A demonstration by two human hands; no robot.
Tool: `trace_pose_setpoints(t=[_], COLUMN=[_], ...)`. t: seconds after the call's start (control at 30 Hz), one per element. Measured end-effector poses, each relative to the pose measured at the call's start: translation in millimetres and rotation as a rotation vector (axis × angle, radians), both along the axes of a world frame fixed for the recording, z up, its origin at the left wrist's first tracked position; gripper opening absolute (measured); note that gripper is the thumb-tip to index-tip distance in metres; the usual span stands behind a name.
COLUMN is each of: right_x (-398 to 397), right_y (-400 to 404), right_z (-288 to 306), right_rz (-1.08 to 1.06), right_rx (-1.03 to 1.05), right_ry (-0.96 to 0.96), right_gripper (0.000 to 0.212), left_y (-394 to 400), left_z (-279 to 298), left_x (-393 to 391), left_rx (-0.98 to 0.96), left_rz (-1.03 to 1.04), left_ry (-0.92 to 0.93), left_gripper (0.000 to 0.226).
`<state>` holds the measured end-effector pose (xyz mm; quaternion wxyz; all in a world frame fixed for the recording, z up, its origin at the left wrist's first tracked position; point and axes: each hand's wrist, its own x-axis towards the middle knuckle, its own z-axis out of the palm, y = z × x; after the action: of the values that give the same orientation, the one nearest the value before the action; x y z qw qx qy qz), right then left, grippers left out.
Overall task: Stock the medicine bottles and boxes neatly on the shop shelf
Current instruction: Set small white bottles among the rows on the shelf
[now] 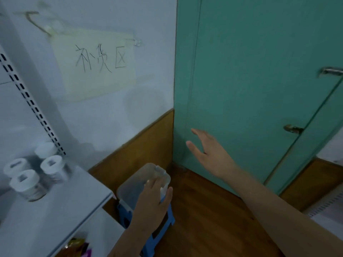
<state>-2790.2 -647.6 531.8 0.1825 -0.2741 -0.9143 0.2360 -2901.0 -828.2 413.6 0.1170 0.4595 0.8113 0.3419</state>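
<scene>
While reaching into clear plastic bin point(143, 180) at 6 o'clock, left hand point(155, 199) grip unclear; right hand point(209, 153) spread, empty. Bottles point(33, 175) likely light, rigid, slippery: take by body.

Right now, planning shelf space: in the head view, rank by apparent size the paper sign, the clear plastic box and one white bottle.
1. Paper sign
2. Clear plastic box
3. White bottle

The bottle is nearer the camera, so true sizes stay uncertain.

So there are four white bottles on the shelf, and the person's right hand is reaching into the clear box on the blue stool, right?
Not quite: the head view shows the left hand at the clear box on the blue stool. The right hand is raised, open and empty. Four white bottles do stand on the shelf.
</scene>
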Motion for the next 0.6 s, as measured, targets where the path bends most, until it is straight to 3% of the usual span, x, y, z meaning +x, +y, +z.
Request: trace_pose_setpoints(t=[0.1, 0.23, 0.43, 0.6], right_x=[-43.4, -93.4, -185.1, -253.2], right_y=[32.0, 78.6, 157.7, 204.9], right_z=[-11.2, -35.1, -77.9, -136.5], right_rz=[0.026, 0.076, 0.225, 0.424], right_rx=[-0.032, -0.094, -0.144, -0.233], right_ry=[-0.011, -0.045, -0.084, -0.255], right_gripper=[0.074, 0.072, 0.074, 0.071], left_y=[29.4, 70.0, 135.5, 169.7], left_z=[-5.7, -14.8, -45.5, -91.7], left_x=[-37.9, -76.8, -138.6, -180.5], left_rx=[0.004, -0.002, 0.005, -0.126], left_rz=[0.060, 0.131, 0.285, 0.469], left_ry=[-0.053, -0.095, -0.217, -0.332], left_gripper=[0.037, 0.045, 0.034, 0.053])
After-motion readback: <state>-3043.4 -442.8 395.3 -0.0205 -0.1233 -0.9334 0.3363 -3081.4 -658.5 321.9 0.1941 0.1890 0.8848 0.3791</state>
